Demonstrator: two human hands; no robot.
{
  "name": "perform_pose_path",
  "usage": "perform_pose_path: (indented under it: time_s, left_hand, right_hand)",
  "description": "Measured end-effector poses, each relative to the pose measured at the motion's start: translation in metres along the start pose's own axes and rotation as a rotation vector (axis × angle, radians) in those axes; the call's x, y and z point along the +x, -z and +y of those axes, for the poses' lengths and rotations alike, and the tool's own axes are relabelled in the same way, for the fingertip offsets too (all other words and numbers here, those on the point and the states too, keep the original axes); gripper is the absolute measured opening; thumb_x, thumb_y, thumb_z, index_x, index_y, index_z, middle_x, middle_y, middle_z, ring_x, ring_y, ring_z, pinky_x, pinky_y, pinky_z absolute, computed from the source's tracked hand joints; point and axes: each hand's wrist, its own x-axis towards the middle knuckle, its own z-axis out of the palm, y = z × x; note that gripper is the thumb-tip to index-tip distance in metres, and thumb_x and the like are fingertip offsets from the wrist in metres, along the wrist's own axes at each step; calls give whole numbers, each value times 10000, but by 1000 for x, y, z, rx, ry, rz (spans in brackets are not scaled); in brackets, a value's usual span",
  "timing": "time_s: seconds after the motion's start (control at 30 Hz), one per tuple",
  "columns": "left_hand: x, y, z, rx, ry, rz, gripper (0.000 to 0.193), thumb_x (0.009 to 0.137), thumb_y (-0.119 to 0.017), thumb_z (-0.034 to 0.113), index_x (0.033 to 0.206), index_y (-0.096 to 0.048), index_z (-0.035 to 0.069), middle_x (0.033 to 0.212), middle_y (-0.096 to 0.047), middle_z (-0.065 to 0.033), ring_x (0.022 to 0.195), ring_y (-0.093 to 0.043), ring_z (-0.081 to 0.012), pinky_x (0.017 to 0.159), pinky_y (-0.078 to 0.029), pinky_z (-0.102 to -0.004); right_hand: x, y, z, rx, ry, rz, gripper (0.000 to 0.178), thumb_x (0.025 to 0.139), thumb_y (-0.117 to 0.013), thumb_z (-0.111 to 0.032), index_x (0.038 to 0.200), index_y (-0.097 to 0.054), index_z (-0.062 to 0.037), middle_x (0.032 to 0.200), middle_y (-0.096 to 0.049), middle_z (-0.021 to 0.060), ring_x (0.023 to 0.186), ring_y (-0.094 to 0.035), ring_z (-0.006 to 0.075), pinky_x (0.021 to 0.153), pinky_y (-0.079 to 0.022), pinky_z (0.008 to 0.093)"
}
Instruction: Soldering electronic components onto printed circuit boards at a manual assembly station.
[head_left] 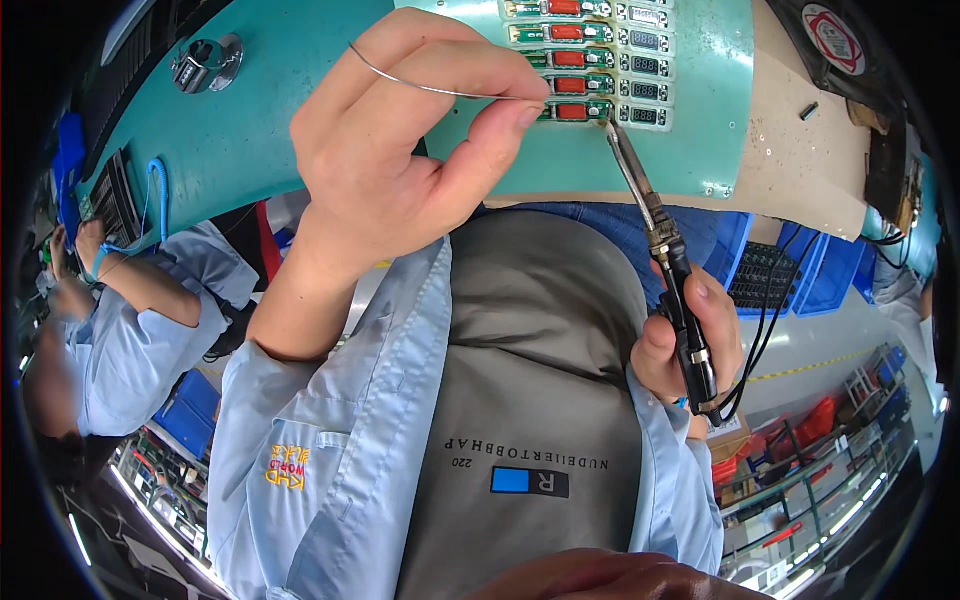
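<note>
- Left hand [385, 150] pinches solder wire [440, 91] beside lowest circuit board [572, 112].
- Right hand [656, 362] grips soldering iron [675, 275], tip at that board's right end.
- Lowest circuit board lies on green mat [705, 160].

Embroidered lettering [287, 467] in yellow and red, partly Latin capitals and partly Chinese characters, stands sideways on the chest of the light blue jacket [345, 500]. Across the grey shirt [540, 390] runs a curved line of dark capitals [525, 455], upside down in this view; a small dark number [462, 463] stands below its left end. Below the middle of the line sits a rectangular badge [530, 482], blue on the left and dark on the right, where a single pale capital shows. Small black displays [645, 90] beside the circuit boards [583, 86] bear grey digit shapes. A round red-and-white label [834, 41] at upper right is too unclear to read.
</note>
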Motion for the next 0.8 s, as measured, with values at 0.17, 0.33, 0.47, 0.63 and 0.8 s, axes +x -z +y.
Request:
perform_pose_path:
  time_s: [0.17, 0.33, 0.47, 0.63, 0.8]
  left_hand:
    - [-1, 0, 2, 8, 25, -16, 185, 743, -774, -46, 916, -742, 9, 905, -708, -90, 721, -603, -160, 652, -490, -242]
    - [-2, 1, 2, 37, 31, -21, 180, 744, -778, -40, 913, -745, 12, 903, -706, -89, 714, -600, -159, 652, -490, -242]
    - [-3, 0, 0, 10, 39, -21, 178, 742, -781, -37, 910, -749, 14, 902, -705, -89, 711, -599, -157, 650, -489, -242]
    - [-4, -1, 1, 3, 52, -31, 177, 741, -782, -36, 908, -754, 14, 900, -704, -88, 705, -596, -154, 648, -487, -240]
    - [-5, -4, 0, -13, 65, -25, 174, 741, -782, -36, 906, -756, 13, 900, -702, -86, 701, -592, -150, 643, -484, -235]
  right_hand:
    - [0, 0, 2, -5, -27, -12, 391, 895, -832, -276, 1133, -690, 1, 963, -740, 199, 682, -674, 236, 615, -544, 306]
    - [-3, -1, 2, 10, -60, 9, 384, 886, -839, -268, 1122, -693, -3, 974, -740, 197, 698, -681, 239, 629, -551, 306]
    - [-2, 0, 1, 7, -82, -2, 394, 881, -842, -264, 1131, -690, 0, 978, -740, 197, 716, -689, 244, 641, -557, 307]
    - [-4, 1, 4, 24, -95, 0, 403, 880, -843, -261, 1141, -686, 2, 983, -741, 197, 741, -700, 251, 657, -566, 310]
    - [-6, 0, 4, 41, -118, 14, 408, 886, -838, -264, 1151, -682, 4, 988, -742, 198, 754, -706, 258, 666, -570, 312]
